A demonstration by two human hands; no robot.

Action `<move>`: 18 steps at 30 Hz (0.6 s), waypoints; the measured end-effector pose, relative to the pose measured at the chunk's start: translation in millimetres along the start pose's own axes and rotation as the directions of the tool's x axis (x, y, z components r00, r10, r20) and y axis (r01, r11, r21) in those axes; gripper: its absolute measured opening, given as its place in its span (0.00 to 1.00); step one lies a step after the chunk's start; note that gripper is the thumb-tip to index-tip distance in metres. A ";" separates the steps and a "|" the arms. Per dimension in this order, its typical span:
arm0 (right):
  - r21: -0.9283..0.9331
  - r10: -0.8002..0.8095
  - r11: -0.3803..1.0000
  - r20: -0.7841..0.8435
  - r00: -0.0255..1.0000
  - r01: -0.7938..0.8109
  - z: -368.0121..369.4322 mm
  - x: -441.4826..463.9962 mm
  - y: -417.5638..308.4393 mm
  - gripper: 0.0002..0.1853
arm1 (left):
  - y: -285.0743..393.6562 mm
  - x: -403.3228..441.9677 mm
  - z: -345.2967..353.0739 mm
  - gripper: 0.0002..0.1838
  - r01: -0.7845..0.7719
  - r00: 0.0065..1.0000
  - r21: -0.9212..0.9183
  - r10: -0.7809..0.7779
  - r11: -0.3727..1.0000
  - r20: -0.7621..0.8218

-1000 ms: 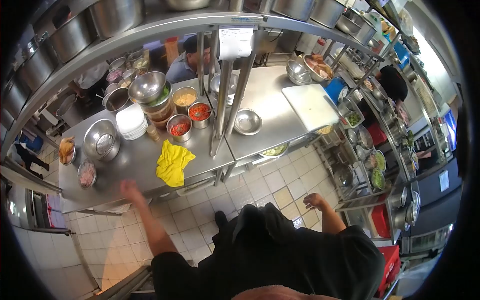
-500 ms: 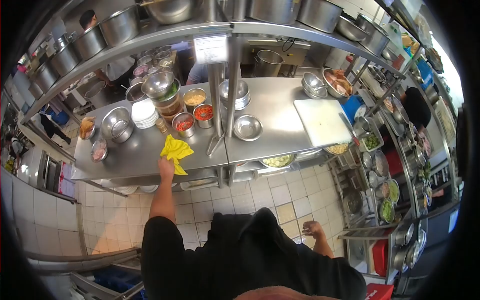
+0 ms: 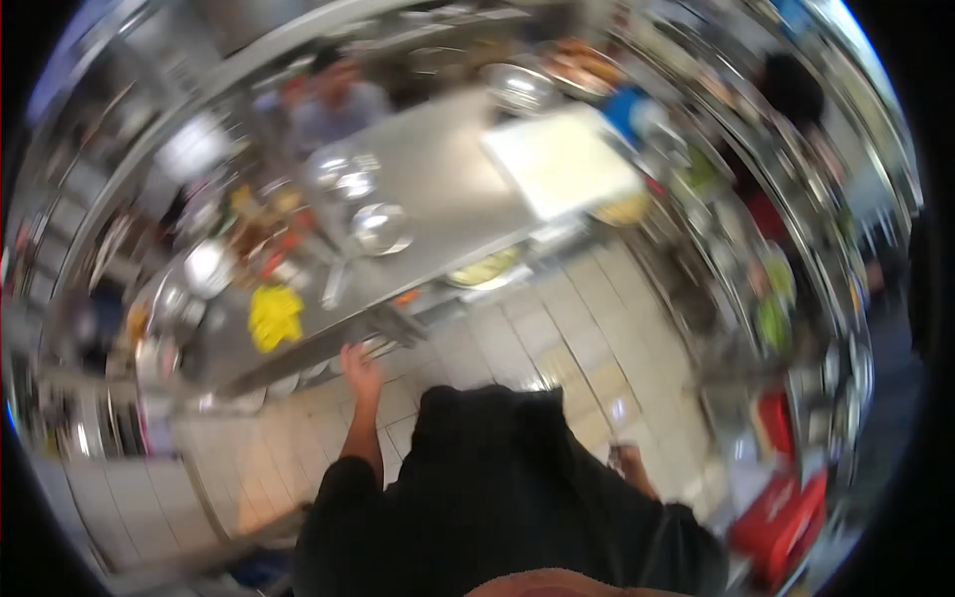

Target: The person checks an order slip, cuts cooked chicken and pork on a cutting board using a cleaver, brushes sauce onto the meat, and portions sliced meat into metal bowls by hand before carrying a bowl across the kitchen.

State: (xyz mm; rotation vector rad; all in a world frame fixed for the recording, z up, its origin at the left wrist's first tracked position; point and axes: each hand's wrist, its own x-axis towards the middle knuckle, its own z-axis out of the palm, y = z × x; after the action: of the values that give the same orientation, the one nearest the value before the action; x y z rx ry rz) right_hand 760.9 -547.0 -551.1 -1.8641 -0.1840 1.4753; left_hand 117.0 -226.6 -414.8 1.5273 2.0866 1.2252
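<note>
A crumpled yellow cloth [image 3: 276, 316] lies on the steel counter [image 3: 448, 164], close to its front edge. My left hand [image 3: 361, 368] is off to the right of the cloth and apart from it, just in front of the counter edge. It looks open and empty, though motion smears its fingers. Low at my right side hangs my right hand [image 3: 629, 461], over the tiled floor; its fingers are too blurred to read. Nearest the cloth on the counter stand a stack of white plates [image 3: 210, 268] and blurred containers of food.
A white cutting board [image 3: 565, 164] lies on the counter's right part. Left of it sits a metal bowl [image 3: 382, 229]. Shelves with bowls of food run along the right side. A red container [image 3: 781, 527] stands low right. Another person [image 3: 338, 104] is behind the counter.
My left hand has let go of the yellow cloth and drawn back from it. The camera view has turned to the right and blurred. The person behind the counter now shows more.
</note>
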 end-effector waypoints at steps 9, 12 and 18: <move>-0.165 -0.127 0.984 -0.360 0.924 0.071 7.6 28.9 -126.0 0.06 | -121.2 -116.8 -10.6 0.17 -0.090 0.276 0.409 -0.372 0.908 0.886; -0.179 -0.207 0.973 -0.414 0.886 0.144 -1.1 58.4 -177.7 0.05 | -95.2 -97.0 14.0 0.16 -0.097 0.166 0.448 -0.429 0.889 0.888; -0.482 -0.347 0.874 -0.540 0.767 0.056 -48.3 93.6 -260.0 0.23 | -20.9 -28.5 177.6 0.16 -0.054 0.150 0.334 -0.323 0.941 0.934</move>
State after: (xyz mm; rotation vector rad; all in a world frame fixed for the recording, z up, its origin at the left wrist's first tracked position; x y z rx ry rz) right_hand 918.0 -333.2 -460.0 -2.5019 -0.4213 0.6314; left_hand 230.5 -170.9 -544.6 1.4841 1.3285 -0.3428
